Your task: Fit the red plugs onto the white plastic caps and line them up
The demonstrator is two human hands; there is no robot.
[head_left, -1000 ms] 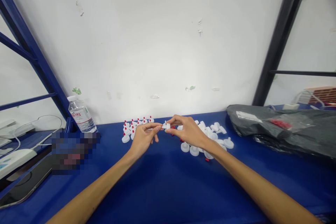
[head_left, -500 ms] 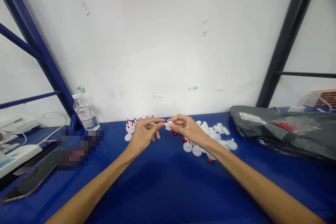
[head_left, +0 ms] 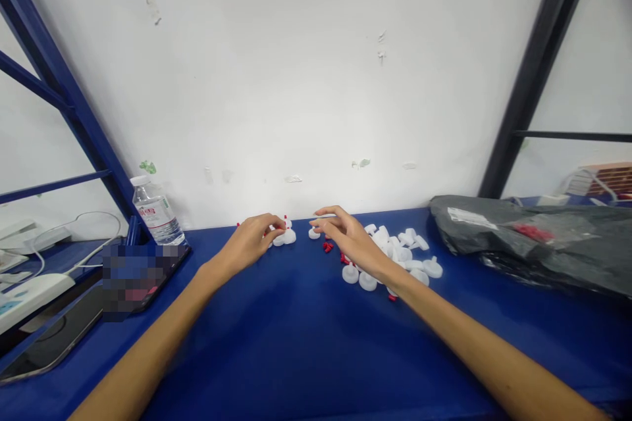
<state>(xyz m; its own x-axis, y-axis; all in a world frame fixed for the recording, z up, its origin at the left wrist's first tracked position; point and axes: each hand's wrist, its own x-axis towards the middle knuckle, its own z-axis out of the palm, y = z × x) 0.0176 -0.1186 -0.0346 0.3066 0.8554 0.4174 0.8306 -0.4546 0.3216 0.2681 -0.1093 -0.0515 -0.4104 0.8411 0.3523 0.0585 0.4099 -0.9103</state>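
Observation:
My left hand (head_left: pixel 254 237) has its thumb and fingertips pinched together on a white nozzle cap (head_left: pixel 289 236), beside a group of such caps at the back of the blue table. Small red tips (head_left: pixel 285 217) stand on several caps there, partly hidden by this hand. To the right, my right hand (head_left: pixel 340 233) hovers with thumb and fingers apart, nothing between them. Just below its fingertips a single white cap (head_left: pixel 315 234) sits on the table. Loose red tips (head_left: pixel 328 247) and a pile of white nozzle caps (head_left: pixel 395 248) lie beside and behind the right wrist.
A water bottle (head_left: pixel 157 212) stands at the back left, near a phone (head_left: pixel 54 335) and a white power strip (head_left: pixel 37 299). A grey plastic bag (head_left: pixel 523 243) lies at the right on the blue table (head_left: pixel 306 348). The white wall rises directly behind.
My hands, which met over a white cap, have moved apart. The left went left to the grouped caps; the right has let go and its fingers have spread.

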